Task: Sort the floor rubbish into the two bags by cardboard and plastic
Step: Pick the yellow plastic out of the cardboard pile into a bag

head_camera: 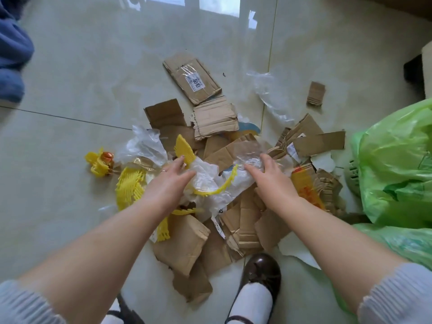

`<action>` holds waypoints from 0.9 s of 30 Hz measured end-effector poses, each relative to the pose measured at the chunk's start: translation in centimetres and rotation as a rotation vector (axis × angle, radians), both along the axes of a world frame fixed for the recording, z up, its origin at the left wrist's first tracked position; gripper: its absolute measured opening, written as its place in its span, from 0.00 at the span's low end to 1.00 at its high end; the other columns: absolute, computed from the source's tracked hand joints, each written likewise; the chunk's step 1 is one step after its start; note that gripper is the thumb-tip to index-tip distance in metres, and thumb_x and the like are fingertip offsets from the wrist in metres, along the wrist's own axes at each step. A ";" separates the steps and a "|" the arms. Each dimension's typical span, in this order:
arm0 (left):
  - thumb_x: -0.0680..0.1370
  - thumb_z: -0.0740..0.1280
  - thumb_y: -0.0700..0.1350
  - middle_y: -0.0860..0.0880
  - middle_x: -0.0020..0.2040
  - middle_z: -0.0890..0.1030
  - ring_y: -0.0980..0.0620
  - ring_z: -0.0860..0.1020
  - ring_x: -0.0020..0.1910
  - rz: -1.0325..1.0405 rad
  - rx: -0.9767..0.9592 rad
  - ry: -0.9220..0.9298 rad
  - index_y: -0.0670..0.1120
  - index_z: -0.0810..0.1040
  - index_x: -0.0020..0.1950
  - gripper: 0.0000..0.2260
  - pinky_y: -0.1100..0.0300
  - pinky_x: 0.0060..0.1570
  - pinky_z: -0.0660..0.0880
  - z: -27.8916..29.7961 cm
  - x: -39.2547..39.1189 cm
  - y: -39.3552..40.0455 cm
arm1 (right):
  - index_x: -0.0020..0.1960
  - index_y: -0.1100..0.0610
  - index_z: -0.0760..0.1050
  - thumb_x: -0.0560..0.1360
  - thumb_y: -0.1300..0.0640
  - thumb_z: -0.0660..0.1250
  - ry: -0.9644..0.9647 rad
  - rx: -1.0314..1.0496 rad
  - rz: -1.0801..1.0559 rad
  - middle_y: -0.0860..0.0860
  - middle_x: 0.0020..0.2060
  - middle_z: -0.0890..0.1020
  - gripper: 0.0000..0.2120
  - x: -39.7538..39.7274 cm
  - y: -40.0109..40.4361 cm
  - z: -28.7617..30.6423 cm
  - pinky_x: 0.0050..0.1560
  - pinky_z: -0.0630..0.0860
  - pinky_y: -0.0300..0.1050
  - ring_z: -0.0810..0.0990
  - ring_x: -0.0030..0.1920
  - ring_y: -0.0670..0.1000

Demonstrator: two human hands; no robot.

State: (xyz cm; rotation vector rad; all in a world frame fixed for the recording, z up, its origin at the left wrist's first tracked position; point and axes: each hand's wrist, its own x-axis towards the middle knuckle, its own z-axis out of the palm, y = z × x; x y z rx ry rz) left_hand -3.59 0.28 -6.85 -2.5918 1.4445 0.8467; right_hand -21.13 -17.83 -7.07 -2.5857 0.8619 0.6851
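A heap of torn cardboard pieces (212, 118) and plastic lies on the tiled floor. My left hand (170, 181) reaches over crumpled white plastic film (203, 178) threaded with yellow foam netting (131, 188), fingers fairly straight and touching it. My right hand (268, 171) presses its fingers into a clear plastic wrapper (247, 155) on top of the cardboard; whether it grips the wrapper is unclear. A green plastic bag (397, 160) stands open at the right. A second green bag (402, 242) lies just below it.
A flat cardboard box with a label (191, 78) lies further away. Clear film (268, 92) and a small cardboard scrap (315, 93) sit at the upper right. My brown shoe (259, 272) stands by the heap. Blue fabric (11, 54) hangs at the left edge.
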 end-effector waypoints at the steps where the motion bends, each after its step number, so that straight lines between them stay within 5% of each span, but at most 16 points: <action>1: 0.72 0.63 0.31 0.46 0.78 0.50 0.42 0.57 0.75 0.010 -0.012 0.004 0.54 0.63 0.72 0.32 0.49 0.65 0.69 -0.2 0.0 0.0 | 0.72 0.49 0.58 0.73 0.65 0.63 -0.025 0.002 -0.034 0.59 0.74 0.51 0.30 0.0 0.1 -0.1 0.62 0.70 0.55 0.56 0.72 0.62; 6: 0.74 0.63 0.35 0.45 0.74 0.62 0.42 0.62 0.72 0.059 -0.058 0.025 0.51 0.71 0.68 0.23 0.49 0.67 0.66 -0.6 -0.4 0.0 | 0.58 0.58 0.67 0.72 0.67 0.62 -0.139 -0.024 -0.111 0.58 0.60 0.65 0.16 0.3 0.6 -1.6 0.48 0.75 0.53 0.69 0.57 0.61; 11: 0.74 0.63 0.34 0.46 0.60 0.76 0.43 0.71 0.61 0.070 -0.123 0.023 0.48 0.76 0.63 0.19 0.52 0.56 0.72 -0.8 -0.1 0.1 | 0.53 0.59 0.70 0.72 0.70 0.62 -0.161 -0.045 -0.167 0.57 0.53 0.68 0.13 -0.2 0.6 -2.6 0.44 0.73 0.48 0.72 0.49 0.58; 15: 0.74 0.61 0.32 0.47 0.60 0.77 0.44 0.73 0.61 0.104 -0.167 0.023 0.47 0.79 0.60 0.18 0.52 0.56 0.73 0.3 0.4 -0.3 | 0.53 0.60 0.73 0.73 0.71 0.60 -0.169 -0.037 -0.157 0.57 0.51 0.71 0.12 -0.2 0.2 -2.0 0.43 0.66 0.45 0.73 0.50 0.59; 21: 0.74 0.61 0.33 0.47 0.58 0.79 0.44 0.73 0.60 0.159 -0.232 -0.009 0.47 0.80 0.57 0.16 0.53 0.53 0.73 2.6 1.5 -0.5 | 0.51 0.61 0.74 0.72 0.72 0.60 -0.291 -0.034 -0.280 0.57 0.52 0.73 0.12 -0.1 -0.1 0.3 0.45 0.74 0.50 0.74 0.48 0.58; 27: 0.72 0.62 0.32 0.47 0.57 0.80 0.43 0.76 0.57 0.186 -0.386 -0.031 0.46 0.82 0.53 0.16 0.55 0.51 0.72 7.9 0.9 -1.7 | 0.50 0.62 0.77 0.72 0.72 0.60 -0.468 -0.099 -0.410 0.58 0.50 0.73 0.12 -1.2 -1.0 6.2 0.43 0.69 0.44 0.75 0.46 0.59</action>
